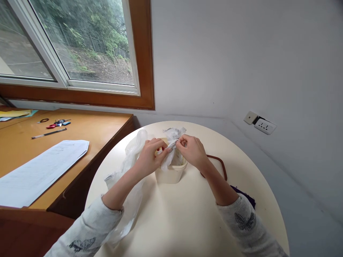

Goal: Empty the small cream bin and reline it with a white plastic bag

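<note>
A cream plastic container (170, 175) stands on the round cream table (182, 217). Over its opening is a bunched, twisted white plastic bag (175, 133), its loose ends sticking up. From the left, my left hand (152, 156) pinches the twisted part between thumb and fingers. My right hand (192, 150) grips the same twist from the right, fingers curled together. What lies inside the container is mostly hidden by the bag and my hands. Another translucent white bag (131, 210) lies crumpled beside and under my left forearm.
A brown rounded frame (223, 167) and a dark purple cloth (245, 196) lie to the right, partly behind my right arm. On the wooden desk (107, 125) at left are papers (45, 167), a pen (49, 133) and keys (59, 123). Wall sockets (264, 126) are at right.
</note>
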The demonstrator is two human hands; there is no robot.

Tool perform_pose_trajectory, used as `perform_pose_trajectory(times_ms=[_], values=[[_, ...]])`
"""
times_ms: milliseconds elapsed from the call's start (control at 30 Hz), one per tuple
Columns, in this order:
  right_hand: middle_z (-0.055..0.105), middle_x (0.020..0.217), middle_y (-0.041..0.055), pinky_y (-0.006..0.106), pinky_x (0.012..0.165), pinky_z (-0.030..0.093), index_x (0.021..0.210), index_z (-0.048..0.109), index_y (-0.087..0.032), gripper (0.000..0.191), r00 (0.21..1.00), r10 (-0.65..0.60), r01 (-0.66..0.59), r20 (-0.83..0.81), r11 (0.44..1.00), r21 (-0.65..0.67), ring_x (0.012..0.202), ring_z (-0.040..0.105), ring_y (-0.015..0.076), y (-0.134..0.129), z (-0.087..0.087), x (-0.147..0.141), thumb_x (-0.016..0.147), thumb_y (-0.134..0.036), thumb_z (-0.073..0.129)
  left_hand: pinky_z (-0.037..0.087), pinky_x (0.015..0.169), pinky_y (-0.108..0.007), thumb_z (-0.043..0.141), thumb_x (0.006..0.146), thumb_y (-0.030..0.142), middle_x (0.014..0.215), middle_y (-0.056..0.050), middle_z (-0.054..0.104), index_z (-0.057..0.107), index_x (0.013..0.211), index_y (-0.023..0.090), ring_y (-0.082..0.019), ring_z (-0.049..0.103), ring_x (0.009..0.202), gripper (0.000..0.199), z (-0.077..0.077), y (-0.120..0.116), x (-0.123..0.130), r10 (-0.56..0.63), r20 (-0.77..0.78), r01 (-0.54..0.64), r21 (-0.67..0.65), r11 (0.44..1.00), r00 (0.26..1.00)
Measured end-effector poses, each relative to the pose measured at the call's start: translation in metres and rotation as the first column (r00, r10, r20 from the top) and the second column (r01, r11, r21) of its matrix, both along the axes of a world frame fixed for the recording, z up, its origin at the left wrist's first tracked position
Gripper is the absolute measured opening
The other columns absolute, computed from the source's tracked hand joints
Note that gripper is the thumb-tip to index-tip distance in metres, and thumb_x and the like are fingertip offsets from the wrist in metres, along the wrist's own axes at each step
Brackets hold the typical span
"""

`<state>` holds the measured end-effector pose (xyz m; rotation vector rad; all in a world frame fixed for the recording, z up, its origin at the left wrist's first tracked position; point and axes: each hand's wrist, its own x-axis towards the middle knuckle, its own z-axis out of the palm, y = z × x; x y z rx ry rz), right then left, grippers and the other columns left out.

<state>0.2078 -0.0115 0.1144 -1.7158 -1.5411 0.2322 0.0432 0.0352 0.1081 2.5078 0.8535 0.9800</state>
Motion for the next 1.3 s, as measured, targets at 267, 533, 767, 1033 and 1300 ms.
perform_pose_trajectory(times_ms=[267,533,767,1033,1300], values=[[0.042,0.056,-0.0054,0.021,0.049,0.031,0.064,0.049,-0.019,0.013,0.947,0.223,-0.230,-0.233,0.973,-0.003,0.051,0.035,0.0089,-0.001,0.005,-0.005,0.071,-0.031,0.048,0.033,0.059,-0.025,0.046,0.082,0.039,0.053,0.005,0.041,0.040,0.055,0.018,-0.010,0.034,0.052,0.035,0.015,0.005,0.002,-0.080,-0.111,0.065,-0.135,0.989,0.991],[0.053,0.059,-0.0038,0.023,0.054,0.031,0.065,0.052,-0.021,0.017,0.998,0.054,-0.054,0.036,0.999,-0.004,0.054,0.043,0.0105,-0.003,0.006,-0.003,0.076,-0.030,0.044,0.034,0.074,-0.031,0.043,0.087,0.032,0.069,-0.002,0.057,0.052,0.066,0.019,-0.016,0.044,0.071,0.026,0.001,0.002,-0.008,-0.110,-0.019,0.111,0.074,0.991,0.994],[0.048,0.058,-0.0048,0.022,0.054,0.033,0.066,0.048,-0.020,0.013,0.992,0.091,-0.087,-0.087,0.995,0.057,0.054,0.042,0.0098,0.000,0.002,-0.006,0.075,-0.029,0.044,0.036,0.067,-0.028,0.047,0.084,0.037,0.062,0.001,0.052,0.048,0.063,0.019,-0.013,0.042,0.064,0.028,0.006,0.001,-0.005,-0.062,0.023,0.064,-0.088,0.994,0.998],[0.045,0.058,-0.0040,0.021,0.049,0.032,0.068,0.052,-0.018,0.016,0.893,0.272,-0.322,-0.358,0.943,-0.087,0.052,0.040,0.0092,0.002,0.004,-0.008,0.075,-0.032,0.045,0.035,0.059,-0.026,0.046,0.081,0.032,0.061,0.002,0.053,0.056,0.070,0.019,-0.012,0.044,0.058,0.019,0.005,0.003,0.002,0.027,-0.052,-0.033,-0.115,0.993,0.998],[0.028,0.052,-0.0067,0.022,0.042,0.020,0.055,0.031,-0.020,0.023,0.911,0.271,-0.345,-0.311,0.914,-0.213,0.046,0.028,0.0072,0.001,0.011,-0.003,0.069,-0.028,0.047,0.038,0.058,-0.025,0.046,0.080,0.027,0.063,0.001,0.056,0.056,0.075,0.019,-0.013,0.046,0.059,0.014,0.002,0.007,-0.001,0.080,0.043,-0.074,-0.122,0.990,0.996]])
